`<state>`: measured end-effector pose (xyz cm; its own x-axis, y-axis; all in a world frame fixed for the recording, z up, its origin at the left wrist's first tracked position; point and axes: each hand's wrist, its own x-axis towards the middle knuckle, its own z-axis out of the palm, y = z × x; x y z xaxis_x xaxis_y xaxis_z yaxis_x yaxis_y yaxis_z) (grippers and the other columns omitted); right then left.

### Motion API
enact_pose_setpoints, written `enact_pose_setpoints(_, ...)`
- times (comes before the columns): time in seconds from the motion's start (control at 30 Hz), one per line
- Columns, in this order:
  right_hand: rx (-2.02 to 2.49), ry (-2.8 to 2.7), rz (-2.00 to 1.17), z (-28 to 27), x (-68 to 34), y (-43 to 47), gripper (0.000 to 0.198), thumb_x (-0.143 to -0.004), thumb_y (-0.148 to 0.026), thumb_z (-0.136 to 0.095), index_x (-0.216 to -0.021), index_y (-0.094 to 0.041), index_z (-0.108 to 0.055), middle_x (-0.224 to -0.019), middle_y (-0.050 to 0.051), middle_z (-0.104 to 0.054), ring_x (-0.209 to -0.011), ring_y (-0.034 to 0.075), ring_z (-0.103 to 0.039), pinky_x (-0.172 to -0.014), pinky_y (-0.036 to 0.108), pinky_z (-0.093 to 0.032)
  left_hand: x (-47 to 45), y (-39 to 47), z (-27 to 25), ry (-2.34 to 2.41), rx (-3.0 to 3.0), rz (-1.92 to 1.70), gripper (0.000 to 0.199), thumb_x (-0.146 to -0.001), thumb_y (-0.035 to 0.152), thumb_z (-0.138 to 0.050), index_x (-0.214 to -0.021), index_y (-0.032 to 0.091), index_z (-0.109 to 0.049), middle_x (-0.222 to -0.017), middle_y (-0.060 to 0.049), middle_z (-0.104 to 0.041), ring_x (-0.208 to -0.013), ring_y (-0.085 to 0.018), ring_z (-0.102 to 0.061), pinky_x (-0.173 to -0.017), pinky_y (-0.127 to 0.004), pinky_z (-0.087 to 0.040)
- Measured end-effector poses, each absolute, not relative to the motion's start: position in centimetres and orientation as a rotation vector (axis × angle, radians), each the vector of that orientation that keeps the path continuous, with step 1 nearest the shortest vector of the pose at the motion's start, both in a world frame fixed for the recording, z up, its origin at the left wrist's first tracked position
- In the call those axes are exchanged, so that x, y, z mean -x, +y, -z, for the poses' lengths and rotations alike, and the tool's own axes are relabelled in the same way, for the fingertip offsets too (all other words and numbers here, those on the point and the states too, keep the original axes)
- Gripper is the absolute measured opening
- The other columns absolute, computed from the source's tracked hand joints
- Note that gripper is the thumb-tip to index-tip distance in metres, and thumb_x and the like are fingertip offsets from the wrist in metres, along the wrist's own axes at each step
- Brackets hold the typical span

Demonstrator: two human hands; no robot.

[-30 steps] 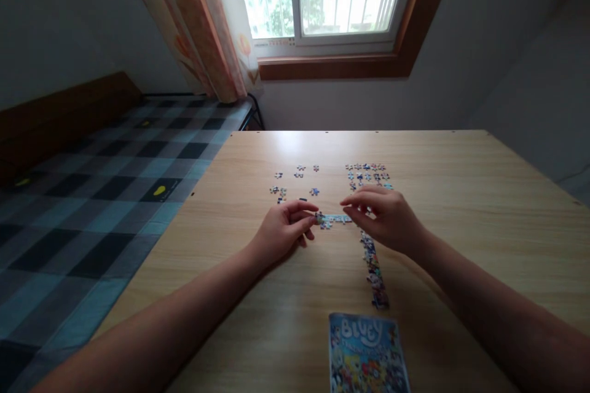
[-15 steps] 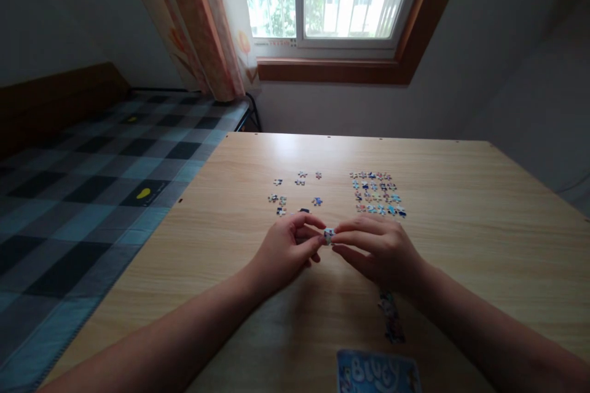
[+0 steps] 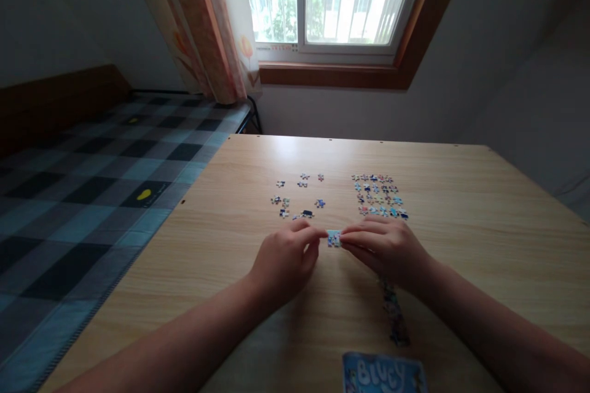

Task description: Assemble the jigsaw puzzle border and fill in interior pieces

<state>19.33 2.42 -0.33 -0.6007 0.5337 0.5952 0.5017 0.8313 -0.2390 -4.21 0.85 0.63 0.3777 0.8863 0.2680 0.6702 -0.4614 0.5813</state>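
Small joined jigsaw puzzle pieces [image 3: 334,238] in light blue and white lie between my two hands, low over the table. My left hand [image 3: 288,256] reaches their left edge with its index finger, the thumb curled in below. From the other side, the bunched fingertips of my right hand [image 3: 389,247] grip the right edge. Just beyond my left hand are loose puzzle pieces [image 3: 320,203], among them a dark one [image 3: 307,214]. Past my right hand, several puzzle pieces [image 3: 375,188] are laid out in close rows. A joined strip of puzzle pieces [image 3: 395,313] runs partly under my right wrist.
A blue box or card lettered "Bluey" [image 3: 383,373] lies at the near edge of the view. The wooden table [image 3: 470,209] spreads around my hands. To the left is a bed with a checked cover [image 3: 115,196]; a window [image 3: 345,0] and curtain [image 3: 203,24] are behind.
The pieces between my hands now lie flatter, with more of their face showing. My left thumb has drawn back and its index finger has straightened toward them. The view has shifted slightly.
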Motion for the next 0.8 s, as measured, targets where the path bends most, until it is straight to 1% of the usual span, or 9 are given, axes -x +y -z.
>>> enact_pose_setpoints(0.03,0.746,-2.356,-0.051,0.37,-19.24,2.31,0.013,-0.095,-0.022,-0.064,-0.098,-0.023,-0.076,-0.095,0.002,-0.079,-0.077,0.017,-0.071,-0.068,0.033,-0.056,4.25,0.75,-0.55,1.365,-2.325,-0.743,0.031,-0.091,0.018,-0.051,-0.105,0.027,-0.077,-0.095,-0.005,-0.072,-0.078,-0.017,-0.065,-0.072,-0.031,-0.054)
enact_pose_setpoints(0.1,0.738,-2.403,-0.031,0.44,-19.05,2.06,0.014,-0.096,-0.024,-0.062,-0.099,-0.025,-0.076,-0.096,0.001,-0.079,-0.075,0.017,-0.07,-0.065,0.032,-0.055,4.22,0.65,-0.35,1.392,-2.392,-0.662,0.036,-0.09,0.018,-0.051,-0.111,0.03,-0.077,-0.098,-0.005,-0.072,-0.078,-0.017,-0.065,-0.073,-0.031,-0.055)
enact_pose_setpoints(0.23,0.75,-2.471,-0.026,0.39,-18.78,1.73,0.016,-0.099,-0.024,-0.058,-0.1,-0.025,-0.075,-0.097,0.0,-0.078,-0.076,0.016,-0.07,-0.062,0.03,-0.053,4.06,0.69,-0.13,1.429,-2.447,-0.561,0.039,-0.087,0.017,-0.053,-0.115,0.034,-0.076,-0.1,-0.004,-0.07,-0.078,-0.017,-0.065,-0.073,-0.031,-0.056)
enact_pose_setpoints(0.43,0.75,-2.504,-0.023,0.07,-18.58,1.71,0.019,-0.1,-0.024,-0.056,-0.096,-0.024,-0.075,-0.094,-0.001,-0.078,-0.074,0.016,-0.068,-0.06,0.03,-0.051,3.95,0.7,-0.28,1.425,-2.492,-0.477,0.041,-0.087,0.015,-0.053,-0.114,0.035,-0.075,-0.099,-0.003,-0.069,-0.08,-0.018,-0.064,-0.069,-0.03,-0.054)
enact_pose_setpoints(0.8,0.804,-2.503,-0.044,0.31,-18.46,1.7,0.018,-0.099,-0.026,-0.058,-0.096,-0.026,-0.076,-0.092,-0.001,-0.076,-0.074,0.016,-0.063,-0.063,0.031,-0.049,3.91,0.65,0.03,1.418,-2.511,-0.498,0.041,-0.085,0.015,-0.056,-0.113,0.037,-0.076,-0.097,-0.003,-0.068,-0.08,-0.018,-0.063,-0.066,-0.028,-0.051)
